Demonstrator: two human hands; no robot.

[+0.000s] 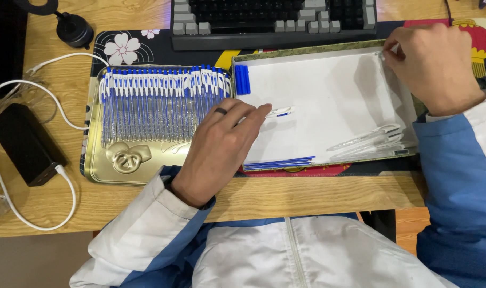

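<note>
My left hand (221, 146) pinches a clear blue-capped pen (279, 112) over the white tray (328, 101); my right hand (432, 64) grips the tray's far corner, fingers curled. Finished pens (157, 101) fill the gold tin (107, 170) just left of the tray.

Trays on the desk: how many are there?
2. A gold metal tray lies at left, filled with a row of blue-capped pens. A white-lined tray lies at right, under both hands; none seems hidden.

White and blue zip jacket, dark ring on left hand (217, 152)
</note>
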